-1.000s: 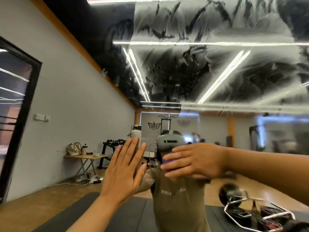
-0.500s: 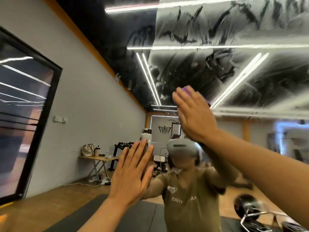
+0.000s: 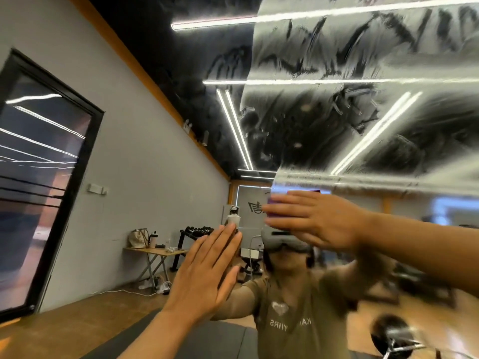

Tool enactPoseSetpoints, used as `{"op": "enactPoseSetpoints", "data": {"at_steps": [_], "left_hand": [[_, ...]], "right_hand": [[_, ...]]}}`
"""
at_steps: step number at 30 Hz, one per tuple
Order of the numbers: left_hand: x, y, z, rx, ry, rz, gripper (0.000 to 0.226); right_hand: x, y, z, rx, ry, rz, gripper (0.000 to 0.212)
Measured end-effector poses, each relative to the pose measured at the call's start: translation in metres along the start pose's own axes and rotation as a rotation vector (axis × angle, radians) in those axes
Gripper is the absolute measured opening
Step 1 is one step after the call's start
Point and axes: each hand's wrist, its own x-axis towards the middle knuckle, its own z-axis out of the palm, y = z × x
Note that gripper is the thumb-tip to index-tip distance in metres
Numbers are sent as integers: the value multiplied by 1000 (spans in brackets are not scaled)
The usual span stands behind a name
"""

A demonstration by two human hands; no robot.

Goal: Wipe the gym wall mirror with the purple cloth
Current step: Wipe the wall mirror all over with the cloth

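The wall mirror [image 3: 337, 104] fills the view, its upper right part covered in grey smeared streaks. My right hand [image 3: 313, 218] lies flat with straight fingers pointing left and presses the purple cloth [image 3: 274, 203] onto the glass at mid height. Only a purple edge of the cloth shows above and between the fingers. My left hand [image 3: 207, 270] is flat against the mirror lower left, fingers straight and pointing up, holding nothing.
The mirror reflects a person in an olive shirt with a headset [image 3: 282, 242], a folding table [image 3: 158, 251] with a bag, a dumbbell rack [image 3: 197, 233], dark floor mats [image 3: 207, 340] and a black-framed window [image 3: 39, 177] on the grey wall.
My right hand with the cloth swept up the glass, then came back down and turned so the fingers point left. My left hand stayed pressed on the mirror.
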Motion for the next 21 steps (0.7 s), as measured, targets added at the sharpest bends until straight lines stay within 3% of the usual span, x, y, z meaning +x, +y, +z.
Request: {"op": "enactPoseSetpoints", "data": {"at_steps": [4,8,11,13,17,21], "left_hand": [[9,-12,-8,-116,22,-37,61],[19,-30,-10,-121,-5,-133,63],[21,-41,-9,-106,-26,-179,65],[21,-43,-8,-99,-36,-161,65],[19,-45,-9,-122,-25,-127,65],[17,-48,-7,-105,-19,-101,62]], "right_hand": [[37,56,-30,15,66,392,57],[64,81,-40,9,138,625,65],[74,62,-30,10,216,723,64],[68,34,-19,17,188,590,63],[38,-38,9,58,40,155,52],[10,-81,22,-45,-119,-240,49]]}}
